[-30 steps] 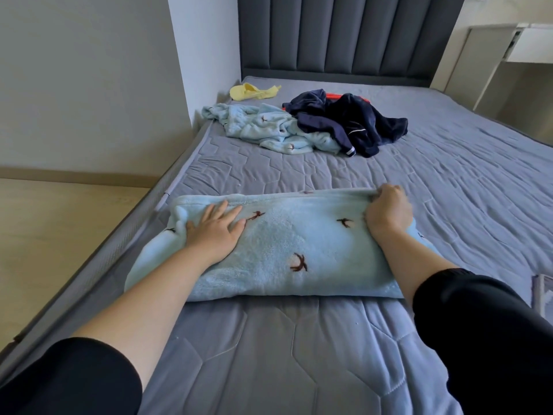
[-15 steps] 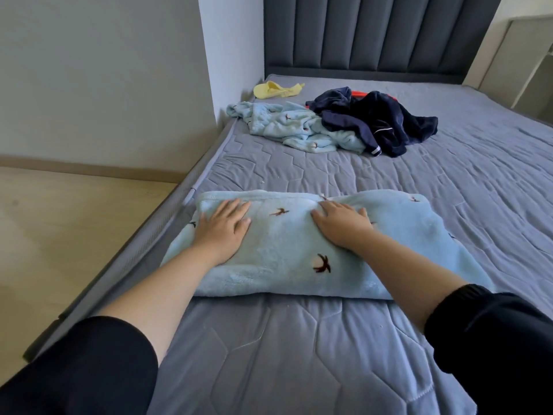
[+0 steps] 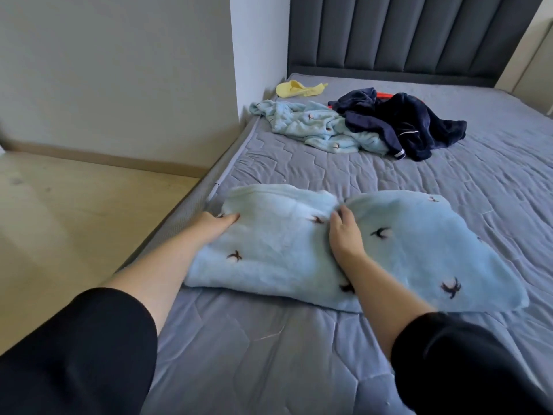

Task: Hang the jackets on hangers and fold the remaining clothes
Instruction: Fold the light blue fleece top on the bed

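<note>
A light blue fleece garment [image 3: 404, 259] with small dark embroidered marks lies folded into a long band across the near part of the bed. My left hand [image 3: 214, 224] grips its left end, thumb on top and fingers tucked out of sight under the cloth. At the band's middle my right hand [image 3: 344, 232] pinches the far edge with curled fingers, and the fabric bunches there. Farther up the bed a second light blue garment [image 3: 311, 124] lies crumpled. A navy garment [image 3: 413, 124] partly overlaps it.
The grey quilted mattress [image 3: 299, 339] runs to a dark padded headboard [image 3: 404, 34]. A yellow cloth [image 3: 296, 88] lies by the white wall corner [image 3: 257, 55]. Something red [image 3: 381, 95] peeks from behind the navy garment. Wooden floor [image 3: 74, 220] lies off the bed's left edge.
My right hand moved from the garment's right end to its middle and now pinches the cloth. My left hand slid from flat on top to the left end and took hold.
</note>
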Demonstrator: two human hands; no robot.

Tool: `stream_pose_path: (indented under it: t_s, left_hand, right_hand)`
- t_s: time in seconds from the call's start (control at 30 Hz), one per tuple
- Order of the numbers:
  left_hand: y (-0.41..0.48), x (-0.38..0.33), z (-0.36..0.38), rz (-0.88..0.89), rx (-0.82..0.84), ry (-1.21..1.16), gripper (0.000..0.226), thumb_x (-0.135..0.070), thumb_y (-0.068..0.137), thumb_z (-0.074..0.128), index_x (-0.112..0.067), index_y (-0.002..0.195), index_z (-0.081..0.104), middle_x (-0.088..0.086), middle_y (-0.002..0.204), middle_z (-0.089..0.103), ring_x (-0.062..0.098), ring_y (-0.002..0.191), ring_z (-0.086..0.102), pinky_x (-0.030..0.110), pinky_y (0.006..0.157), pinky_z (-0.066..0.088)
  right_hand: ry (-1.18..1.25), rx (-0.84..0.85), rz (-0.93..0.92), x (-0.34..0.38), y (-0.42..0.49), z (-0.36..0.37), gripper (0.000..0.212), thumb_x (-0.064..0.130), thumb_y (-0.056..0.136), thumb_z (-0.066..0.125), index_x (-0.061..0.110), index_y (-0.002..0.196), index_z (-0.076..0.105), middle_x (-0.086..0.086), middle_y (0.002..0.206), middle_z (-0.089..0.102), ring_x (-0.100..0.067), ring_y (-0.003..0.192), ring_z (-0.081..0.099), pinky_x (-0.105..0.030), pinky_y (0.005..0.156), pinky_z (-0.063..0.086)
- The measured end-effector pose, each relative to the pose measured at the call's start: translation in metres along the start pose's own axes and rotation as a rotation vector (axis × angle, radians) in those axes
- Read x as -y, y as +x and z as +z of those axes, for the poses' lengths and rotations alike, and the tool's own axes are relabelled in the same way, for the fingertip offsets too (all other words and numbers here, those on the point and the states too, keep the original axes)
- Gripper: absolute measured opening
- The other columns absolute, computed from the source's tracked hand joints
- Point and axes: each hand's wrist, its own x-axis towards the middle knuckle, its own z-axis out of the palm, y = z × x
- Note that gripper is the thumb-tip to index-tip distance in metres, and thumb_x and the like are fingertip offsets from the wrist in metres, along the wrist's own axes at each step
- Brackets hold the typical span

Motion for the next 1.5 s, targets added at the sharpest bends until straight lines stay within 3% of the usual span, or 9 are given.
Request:
stream_pose_path:
  t_s: [0.27,0.4,0.6,0.77,0.87,1.0,1.13,1.33,1.5]
  left_hand:
    - [-0.014,0.006,-0.009,-0.004,0.588,-0.451,0.059,-0.051,0.065,0.073,-0.015,0.11,0.066,0.012,0.101,0.073,0.026,0.09,0.07,0.036,0.081,0.053]
    - [-0.019,-0.01,-0.002,-0.016,0.511,-0.51,0.021,-0.028,0.084,0.066,-0.01,0.094,0.067,0.014,0.079,0.07,0.028,0.068,0.068,0.036,0.07,0.053]
    - [-0.03,-0.039,-0.016,-0.005,0.322,-0.593,0.016,-0.019,0.089,0.054,-0.01,0.078,0.06,0.01,0.053,0.063,0.024,0.053,0.06,0.03,0.059,0.048]
    - [-0.032,-0.04,-0.057,0.061,0.207,-0.739,0.022,-0.019,0.092,0.048,-0.012,0.072,0.055,0.004,0.044,0.057,0.015,0.04,0.055,0.021,0.048,0.043]
    - [-0.031,-0.035,-0.086,0.117,0.143,-0.77,0.022,-0.016,0.094,0.044,-0.013,0.073,0.052,0.002,0.042,0.054,0.011,0.037,0.054,0.015,0.041,0.04]
    - [-0.035,-0.025,-0.099,0.071,0.133,-0.628,0.015,-0.016,0.089,0.048,-0.01,0.079,0.057,0.011,0.058,0.057,0.024,0.058,0.055,0.028,0.058,0.043]
    - [-0.049,-0.038,-0.081,0.055,0.177,-0.487,0.016,-0.016,0.085,0.051,-0.008,0.072,0.057,0.011,0.052,0.06,0.025,0.055,0.057,0.027,0.058,0.044]
    - [-0.068,-0.084,-0.062,0.234,0.092,-0.477,0.017,-0.026,0.071,0.068,-0.014,0.082,0.065,0.005,0.067,0.066,0.02,0.061,0.063,0.025,0.058,0.046]
    - [-0.092,-0.121,-0.049,0.424,0.653,-0.896,0.038,-0.047,0.091,0.047,-0.019,0.097,0.073,0.006,0.094,0.071,0.018,0.089,0.067,0.027,0.074,0.053]
  right_hand:
    - [0.128,0.011,0.066,-0.018,0.007,-0.001,0.049,0.034,0.102,0.034,0.019,0.148,0.03,0.002,0.151,0.035,-0.016,0.136,0.034,-0.02,0.098,0.021]
    - [0.139,-0.017,0.083,-0.019,0.007,-0.001,0.049,0.033,0.102,0.034,0.019,0.148,0.03,0.001,0.152,0.035,-0.017,0.137,0.033,-0.021,0.099,0.021]
    - [0.269,0.002,0.148,0.005,0.012,-0.001,0.047,0.037,0.1,0.033,0.017,0.141,0.042,-0.002,0.139,0.047,-0.022,0.129,0.044,-0.032,0.108,0.03]
    - [0.598,0.055,0.328,0.042,0.022,0.013,0.028,0.036,0.098,0.038,0.019,0.082,0.052,0.004,0.082,0.055,-0.01,0.075,0.053,-0.025,0.067,0.042]
    - [0.698,0.051,0.392,0.064,0.02,0.036,0.03,0.034,0.099,0.039,0.019,0.075,0.049,0.001,0.077,0.057,-0.014,0.072,0.055,-0.029,0.072,0.046]
    - [0.722,0.093,0.449,0.052,-0.001,0.07,0.03,0.032,0.098,0.042,0.013,0.101,0.065,-0.006,0.096,0.068,-0.024,0.088,0.063,-0.037,0.081,0.051]
    - [0.645,0.05,0.405,0.028,-0.024,0.082,0.042,0.031,0.097,0.041,0.02,0.137,0.047,-0.003,0.131,0.055,-0.026,0.118,0.053,-0.046,0.105,0.041]
    - [0.619,0.213,0.519,0.039,-0.007,0.044,0.031,0.035,0.09,0.059,0.011,0.108,0.065,-0.009,0.098,0.072,-0.028,0.097,0.064,-0.041,0.089,0.053]
    - [0.258,0.295,0.4,0.043,0.02,-0.028,0.011,0.014,0.092,0.057,0.009,0.082,0.056,-0.005,0.067,0.059,-0.016,0.059,0.054,-0.025,0.049,0.05]
